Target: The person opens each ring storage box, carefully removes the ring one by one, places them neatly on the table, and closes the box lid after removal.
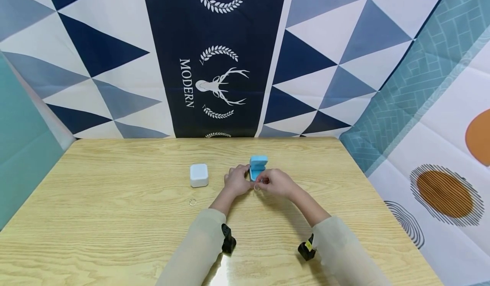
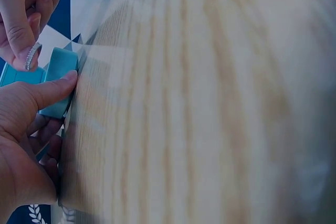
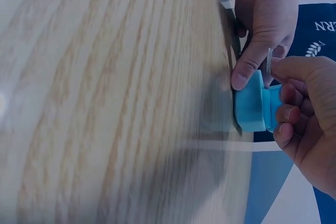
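Observation:
A small light-blue ring box (image 1: 258, 162) stands on the table with its lid raised, in the head view. My left hand (image 1: 237, 180) grips it from the left, its thumb (image 2: 59, 88) pressed on the front of the base. Just in front of the opening, my right hand (image 1: 278, 183) pinches a silver ring (image 3: 269, 60) between thumb and fingertips. The ring's band (image 2: 32, 56) has a row of small sparkling stones. Whether anything lies inside the box cannot be made out, as the right fingers partly cover it.
To the left stands a white rounded box (image 1: 199, 175), closed. A second ring (image 1: 193, 202) lies on the wooden table (image 1: 115, 218) in front of it. Patterned cloth (image 1: 214, 64) hangs behind the table's back edge.

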`<state>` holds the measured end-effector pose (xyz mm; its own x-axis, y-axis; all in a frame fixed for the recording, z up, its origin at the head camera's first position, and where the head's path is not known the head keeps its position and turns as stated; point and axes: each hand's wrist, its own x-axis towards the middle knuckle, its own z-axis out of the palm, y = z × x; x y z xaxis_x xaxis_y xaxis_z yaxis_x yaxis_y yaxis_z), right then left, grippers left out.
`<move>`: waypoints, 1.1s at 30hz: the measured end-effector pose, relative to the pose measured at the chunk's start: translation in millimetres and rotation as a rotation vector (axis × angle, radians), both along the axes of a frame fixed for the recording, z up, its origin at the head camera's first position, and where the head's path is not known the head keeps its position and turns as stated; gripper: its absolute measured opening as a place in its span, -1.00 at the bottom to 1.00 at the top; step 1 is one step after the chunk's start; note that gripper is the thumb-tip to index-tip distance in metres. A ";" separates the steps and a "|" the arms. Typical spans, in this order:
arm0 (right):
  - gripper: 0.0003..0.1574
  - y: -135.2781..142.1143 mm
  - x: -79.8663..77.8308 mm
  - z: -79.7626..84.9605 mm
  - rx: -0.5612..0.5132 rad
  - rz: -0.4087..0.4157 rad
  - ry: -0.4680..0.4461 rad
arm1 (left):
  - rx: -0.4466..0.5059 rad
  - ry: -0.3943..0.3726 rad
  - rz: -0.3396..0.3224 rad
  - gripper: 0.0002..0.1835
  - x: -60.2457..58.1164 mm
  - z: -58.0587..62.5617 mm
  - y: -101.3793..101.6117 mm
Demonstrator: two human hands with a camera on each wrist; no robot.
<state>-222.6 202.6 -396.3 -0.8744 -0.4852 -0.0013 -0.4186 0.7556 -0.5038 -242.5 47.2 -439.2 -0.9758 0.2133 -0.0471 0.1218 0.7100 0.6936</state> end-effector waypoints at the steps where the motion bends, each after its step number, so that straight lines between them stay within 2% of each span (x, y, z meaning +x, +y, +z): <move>1: -0.86 0.1 0.1 -0.5 0.007 0.006 0.003 | 0.001 -0.001 0.001 -0.23 -0.1 0.1 0.2; 17: -0.84 -0.2 1.7 -6.2 0.006 0.003 -0.065 | 0.023 -0.001 0.010 -0.25 -0.1 1.5 0.7; 33: -0.85 -1.1 2.2 -11.1 0.000 0.010 -0.080 | 0.023 -0.006 0.012 -0.26 0.4 0.8 0.4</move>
<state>-220.4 201.5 -407.4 -0.8668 -0.4937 -0.0709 -0.3841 0.7515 -0.5364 -242.1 47.6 -438.4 -0.9780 0.2028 -0.0481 0.1093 0.6954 0.7103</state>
